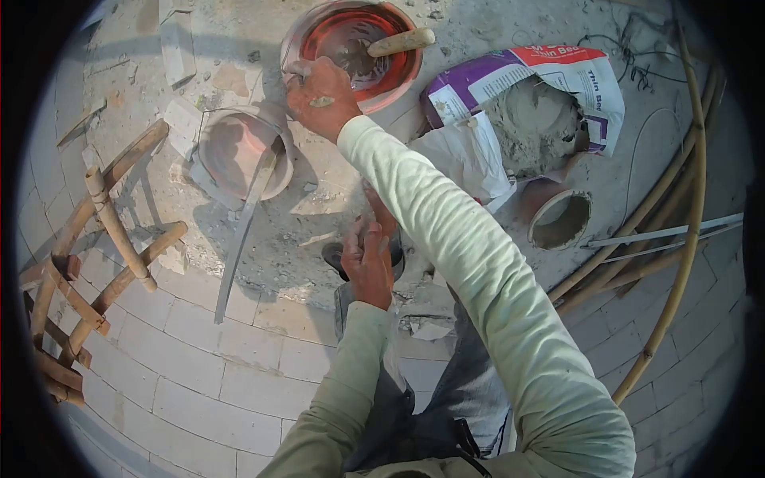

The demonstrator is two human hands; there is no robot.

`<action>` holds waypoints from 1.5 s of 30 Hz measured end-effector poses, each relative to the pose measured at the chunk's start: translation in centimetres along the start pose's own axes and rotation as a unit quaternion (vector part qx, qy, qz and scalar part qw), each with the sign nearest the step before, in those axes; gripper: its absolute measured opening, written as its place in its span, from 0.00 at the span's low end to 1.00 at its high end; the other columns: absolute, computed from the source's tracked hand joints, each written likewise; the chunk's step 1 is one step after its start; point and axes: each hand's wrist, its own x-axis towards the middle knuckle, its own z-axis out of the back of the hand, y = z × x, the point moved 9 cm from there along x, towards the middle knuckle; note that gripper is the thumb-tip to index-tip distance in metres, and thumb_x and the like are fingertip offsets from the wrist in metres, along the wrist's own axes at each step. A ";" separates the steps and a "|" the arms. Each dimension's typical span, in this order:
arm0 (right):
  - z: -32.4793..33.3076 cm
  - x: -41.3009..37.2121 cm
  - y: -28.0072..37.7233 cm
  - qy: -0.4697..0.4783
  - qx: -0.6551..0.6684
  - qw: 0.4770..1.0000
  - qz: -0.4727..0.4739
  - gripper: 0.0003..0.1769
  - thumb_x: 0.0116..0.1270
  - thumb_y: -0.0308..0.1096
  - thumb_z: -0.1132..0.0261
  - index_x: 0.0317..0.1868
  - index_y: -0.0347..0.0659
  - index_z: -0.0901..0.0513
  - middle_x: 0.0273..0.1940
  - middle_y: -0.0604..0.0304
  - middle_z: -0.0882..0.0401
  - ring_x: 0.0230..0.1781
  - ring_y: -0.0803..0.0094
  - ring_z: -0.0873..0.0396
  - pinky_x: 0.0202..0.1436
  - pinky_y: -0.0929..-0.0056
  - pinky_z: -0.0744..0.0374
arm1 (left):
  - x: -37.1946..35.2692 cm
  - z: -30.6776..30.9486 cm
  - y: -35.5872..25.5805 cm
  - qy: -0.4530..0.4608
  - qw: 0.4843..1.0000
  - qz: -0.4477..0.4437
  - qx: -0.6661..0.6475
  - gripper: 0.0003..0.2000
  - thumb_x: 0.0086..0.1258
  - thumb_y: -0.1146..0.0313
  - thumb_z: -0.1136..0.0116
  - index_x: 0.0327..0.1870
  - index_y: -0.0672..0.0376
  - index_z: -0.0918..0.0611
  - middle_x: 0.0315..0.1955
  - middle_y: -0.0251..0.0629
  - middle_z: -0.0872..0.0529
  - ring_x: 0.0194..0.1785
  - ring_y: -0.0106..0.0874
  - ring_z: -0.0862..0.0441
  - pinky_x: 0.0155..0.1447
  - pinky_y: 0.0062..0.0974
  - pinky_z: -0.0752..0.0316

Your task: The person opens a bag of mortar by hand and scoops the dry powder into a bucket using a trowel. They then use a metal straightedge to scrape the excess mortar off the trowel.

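My right hand (323, 97) reaches across to the near-left side of a red bucket (408, 86), its fingers closed at the rim. Wet grey mix lies inside the bucket, along with a tool whose pale wooden handle (402, 42) rests over the right side. Some grey mix sticks to the back of that hand. Lower down, my left hand (369, 264) hovers above my feet with loosely bent, parted fingers; I see nothing in it. To its left stands a dusty pail (209, 151) with a long flat metal strip (239, 243) leaning out of it.
A torn purple and white bag (470, 84) of grey powder lies at the upper right. Below it is a dusty round container (562, 219). Bamboo poles (685, 279) line the right side, and a wooden frame (88, 215) stands left. Tiles (199, 350) cover the near floor.
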 end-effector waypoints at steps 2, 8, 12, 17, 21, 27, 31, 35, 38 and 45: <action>1.7 -1.2 -1.2 0.058 -0.180 0.982 -0.002 0.16 0.62 0.38 0.38 0.48 0.41 0.18 0.46 0.48 0.23 0.48 0.48 0.23 0.53 0.52 0.26 | 0.2 0.1 -0.1 0.010 1.000 0.002 0.023 0.18 0.69 0.66 0.43 0.56 0.66 0.25 0.52 0.38 0.23 0.53 0.28 0.25 0.58 0.28 0.28; 12.6 2.0 -5.1 -0.100 -0.404 0.903 0.108 0.18 0.63 0.38 0.40 0.51 0.41 0.20 0.53 0.48 0.25 0.56 0.46 0.29 0.58 0.49 0.28 | 0.8 0.1 1.5 0.023 0.999 -0.007 0.026 0.19 0.70 0.69 0.43 0.58 0.68 0.26 0.49 0.39 0.21 0.50 0.25 0.24 0.55 0.23 0.28; 14.0 6.3 -12.1 0.016 -0.411 0.910 -0.062 0.26 0.62 0.50 0.38 0.48 0.33 0.20 0.44 0.44 0.21 0.48 0.46 0.23 0.54 0.55 0.25 | 0.6 -0.8 1.2 0.034 0.999 0.025 0.013 0.18 0.70 0.71 0.44 0.58 0.70 0.26 0.48 0.39 0.20 0.50 0.25 0.24 0.54 0.21 0.28; 11.0 5.7 -13.0 0.103 -0.274 0.954 -0.068 0.28 0.62 0.54 0.37 0.39 0.31 0.20 0.37 0.43 0.19 0.39 0.50 0.20 0.49 0.59 0.24 | 0.8 -0.9 1.5 0.059 0.997 0.036 0.017 0.21 0.69 0.67 0.42 0.60 0.67 0.26 0.54 0.45 0.21 0.57 0.31 0.24 0.58 0.33 0.25; 7.3 3.2 -9.3 0.134 -0.237 0.958 -0.092 0.30 0.59 0.57 0.35 0.39 0.32 0.19 0.37 0.47 0.18 0.36 0.56 0.19 0.45 0.63 0.23 | 1.0 -1.2 1.7 0.078 0.996 0.042 0.013 0.21 0.69 0.66 0.42 0.60 0.67 0.26 0.55 0.46 0.22 0.58 0.32 0.25 0.59 0.34 0.25; 2.0 1.8 -12.4 0.258 -0.259 0.900 -0.238 0.24 0.63 0.53 0.41 0.49 0.43 0.19 0.46 0.49 0.17 0.50 0.55 0.19 0.56 0.63 0.24 | 1.4 -0.9 1.9 0.066 0.997 0.043 0.016 0.18 0.69 0.70 0.44 0.57 0.69 0.25 0.50 0.43 0.19 0.53 0.28 0.22 0.57 0.24 0.27; 1.5 1.1 -11.3 0.283 -0.341 0.885 -0.141 0.20 0.66 0.45 0.45 0.52 0.42 0.21 0.47 0.47 0.18 0.50 0.55 0.19 0.56 0.57 0.23 | 1.5 -1.2 1.9 0.075 0.995 0.063 -0.001 0.17 0.69 0.70 0.43 0.56 0.68 0.24 0.49 0.43 0.18 0.52 0.28 0.22 0.56 0.24 0.27; 3.0 -1.3 -9.5 0.232 -0.431 0.869 -0.072 0.19 0.64 0.32 0.45 0.55 0.37 0.24 0.44 0.44 0.18 0.48 0.53 0.18 0.49 0.56 0.20 | 1.4 -1.3 2.1 0.081 0.994 0.066 0.022 0.17 0.68 0.69 0.43 0.56 0.68 0.24 0.49 0.44 0.18 0.51 0.28 0.21 0.55 0.24 0.27; 6.5 -4.0 -5.9 0.167 -0.488 0.856 -0.021 0.21 0.62 0.29 0.44 0.57 0.38 0.30 0.40 0.47 0.20 0.40 0.47 0.17 0.41 0.51 0.20 | 1.6 -1.6 2.3 0.108 0.991 0.039 0.074 0.18 0.68 0.69 0.43 0.55 0.68 0.24 0.49 0.44 0.18 0.51 0.29 0.22 0.57 0.25 0.28; 8.8 -7.8 -7.6 0.130 -0.434 0.891 -0.034 0.29 0.61 0.31 0.40 0.63 0.37 0.35 0.41 0.42 0.24 0.36 0.47 0.17 0.39 0.54 0.19 | 2.0 -1.9 2.6 0.147 0.982 -0.011 0.118 0.22 0.69 0.64 0.41 0.59 0.68 0.25 0.49 0.43 0.20 0.52 0.31 0.21 0.56 0.31 0.24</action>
